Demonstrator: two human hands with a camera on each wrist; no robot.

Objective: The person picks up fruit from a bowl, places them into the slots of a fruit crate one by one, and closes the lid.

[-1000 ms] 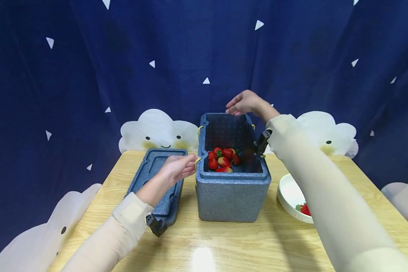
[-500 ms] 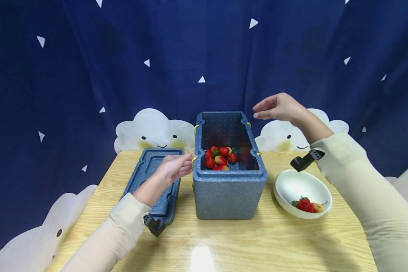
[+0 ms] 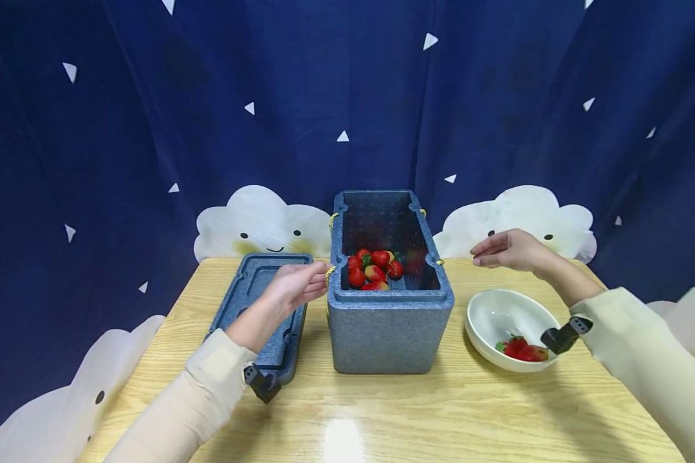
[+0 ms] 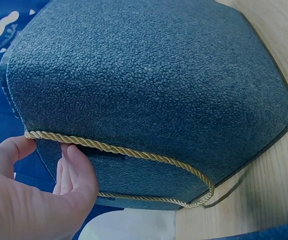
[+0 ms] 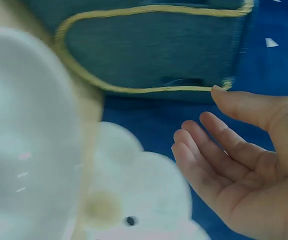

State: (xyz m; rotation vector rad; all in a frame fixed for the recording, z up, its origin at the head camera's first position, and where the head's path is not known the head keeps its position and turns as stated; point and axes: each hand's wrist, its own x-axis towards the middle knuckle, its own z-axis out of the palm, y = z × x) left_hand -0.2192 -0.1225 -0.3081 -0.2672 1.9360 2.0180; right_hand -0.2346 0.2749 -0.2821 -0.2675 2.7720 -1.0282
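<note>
A blue-grey foam box (image 3: 390,337) stands lidless on the table, with several strawberries (image 3: 375,270) lying at the near end inside it. At its left wall, my left hand (image 3: 296,287) touches the side near the rim; the left wrist view shows thumb and fingertips beside a twisted gold rope (image 4: 154,156). My right hand (image 3: 515,249) hovers to the right of the box, fingers relaxed and holding nothing. Below it sits a white bowl (image 3: 486,316) containing strawberries (image 3: 520,348), partly covered by the wrist camera.
The box's lid (image 3: 266,267) lies left of the box, partly behind my left forearm. A wooden table (image 3: 405,418) carries everything. Behind it hangs a dark blue curtain (image 3: 301,83) with white triangles and smiling clouds.
My right hand has moved from above the box's far edge out to the right and then down toward the bowl. My left hand has kept its place at the box's side.
</note>
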